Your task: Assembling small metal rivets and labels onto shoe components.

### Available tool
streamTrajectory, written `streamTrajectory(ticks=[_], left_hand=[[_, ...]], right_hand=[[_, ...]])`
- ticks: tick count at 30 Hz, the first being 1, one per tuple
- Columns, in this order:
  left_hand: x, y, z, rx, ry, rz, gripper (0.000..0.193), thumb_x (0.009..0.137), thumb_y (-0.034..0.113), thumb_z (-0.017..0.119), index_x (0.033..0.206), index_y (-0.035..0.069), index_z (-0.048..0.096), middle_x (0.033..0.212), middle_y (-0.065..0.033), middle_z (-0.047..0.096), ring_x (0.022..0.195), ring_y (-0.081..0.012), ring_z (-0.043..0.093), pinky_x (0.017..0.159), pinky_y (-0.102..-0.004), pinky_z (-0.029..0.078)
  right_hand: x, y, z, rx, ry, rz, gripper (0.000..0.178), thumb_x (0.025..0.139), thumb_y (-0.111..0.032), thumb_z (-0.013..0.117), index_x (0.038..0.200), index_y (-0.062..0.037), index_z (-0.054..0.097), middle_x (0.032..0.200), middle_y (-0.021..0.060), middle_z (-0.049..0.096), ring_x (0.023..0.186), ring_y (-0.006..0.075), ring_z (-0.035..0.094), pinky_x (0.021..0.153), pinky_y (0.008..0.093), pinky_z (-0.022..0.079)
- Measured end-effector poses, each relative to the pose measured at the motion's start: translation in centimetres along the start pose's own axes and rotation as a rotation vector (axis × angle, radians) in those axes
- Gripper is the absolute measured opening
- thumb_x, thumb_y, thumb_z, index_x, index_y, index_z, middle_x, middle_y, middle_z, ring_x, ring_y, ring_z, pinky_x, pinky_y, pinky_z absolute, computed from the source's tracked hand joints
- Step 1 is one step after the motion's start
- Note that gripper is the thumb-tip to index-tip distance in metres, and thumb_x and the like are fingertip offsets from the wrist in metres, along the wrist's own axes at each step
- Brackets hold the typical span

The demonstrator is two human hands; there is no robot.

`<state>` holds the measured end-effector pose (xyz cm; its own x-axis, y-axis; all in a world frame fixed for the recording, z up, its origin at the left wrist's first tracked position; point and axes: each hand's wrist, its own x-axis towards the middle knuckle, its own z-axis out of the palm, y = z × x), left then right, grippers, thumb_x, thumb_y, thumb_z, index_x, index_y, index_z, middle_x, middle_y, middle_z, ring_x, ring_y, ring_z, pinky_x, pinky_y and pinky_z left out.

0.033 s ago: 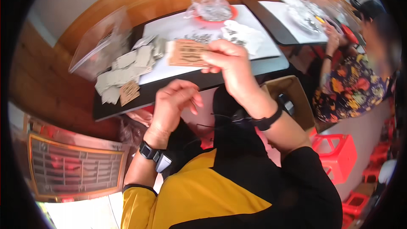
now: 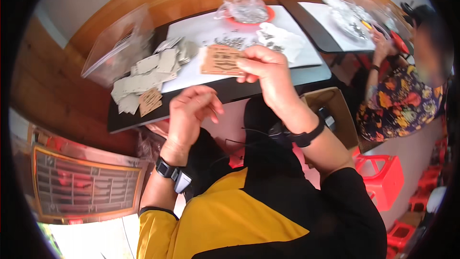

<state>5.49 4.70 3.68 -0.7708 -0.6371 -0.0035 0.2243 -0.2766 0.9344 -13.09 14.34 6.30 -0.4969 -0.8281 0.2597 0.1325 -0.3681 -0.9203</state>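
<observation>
1. Right hand (image 2: 269, 70) pinches card (image 2: 220, 61) by its right edge, thumb against fingers; probably keeps the print uncovered. Card's raised over the table's (image 2: 120, 123) near side.
2. Left hand (image 2: 188, 114) loosely open, fingers half-curled, nothing visible in it; by the near edge.
3. Pile (image 2: 143, 81) by near left corner, likely for my left-hand reach.
4. Parts (image 2: 229, 43) on white sheet (image 2: 188, 79), presumably for contrast.

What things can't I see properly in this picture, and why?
In the head view:
Brown printed cardboard card: its back faces away; the right hand covers one edge.
Tiny silvery-grey pieces on the white sheet: too small for exact shapes.
Brown cardboard box: partly hidden by the right forearm.
</observation>
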Motion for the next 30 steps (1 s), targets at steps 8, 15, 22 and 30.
streamTrajectory(ticks=[8, 15, 22, 30], left_hand=[[0.8, 2.7, -2.8, 0.180, 0.160, 0.373, 0.044, 0.091, 0.006, 0.060, 0.133, 0.000, 0.049, 0.110, -0.0131, 0.061, 0.095, -0.0205, 0.062, 0.068, -0.0294, 0.057], [2.5, -0.3, -2.0, 0.041, 0.017, 0.235, 0.044, 0.091, -0.006, 0.051, 0.134, -0.002, 0.049, 0.111, -0.0179, 0.065, 0.084, -0.0267, 0.070, 0.062, -0.0301, 0.058], [2.5, -0.2, -1.6, 0.011, 0.040, 0.269, 0.043, 0.088, -0.010, 0.051, 0.130, 0.000, 0.054, 0.107, -0.0162, 0.067, 0.082, -0.0210, 0.069, 0.057, -0.0265, 0.058], [2.7, -1.0, -1.8, -0.054, 0.052, 0.272, 0.043, 0.088, -0.010, 0.051, 0.130, 0.000, 0.054, 0.107, -0.0162, 0.067, 0.082, -0.0218, 0.069, 0.055, -0.0269, 0.057]], right_hand=[[1.1, 2.2, 1.5, -0.203, -0.153, 0.009, 0.003, 0.087, -0.002, 0.066, 0.087, 0.0010, 0.065, 0.075, 0.0010, 0.061, 0.061, 0.0058, 0.051, 0.054, 0.0199, 0.038], [1.8, 4.0, 2.0, -0.166, -0.203, 0.041, 0.005, 0.087, -0.001, 0.066, 0.092, 0.0012, 0.065, 0.077, 0.0021, 0.063, 0.063, 0.0063, 0.051, 0.058, 0.0206, 0.041], [2.2, 4.3, 1.3, -0.181, -0.204, 0.024, 0.012, 0.086, 0.001, 0.065, 0.098, 0.0016, 0.066, 0.082, 0.0048, 0.068, 0.068, 0.0067, 0.057, 0.060, 0.0210, 0.043], [2.1, 4.7, 1.6, -0.146, -0.178, 0.034, 0.016, 0.084, -0.003, 0.068, 0.100, 0.0010, 0.068, 0.079, 0.0017, 0.064, 0.067, 0.0074, 0.054, 0.061, 0.0207, 0.039]])
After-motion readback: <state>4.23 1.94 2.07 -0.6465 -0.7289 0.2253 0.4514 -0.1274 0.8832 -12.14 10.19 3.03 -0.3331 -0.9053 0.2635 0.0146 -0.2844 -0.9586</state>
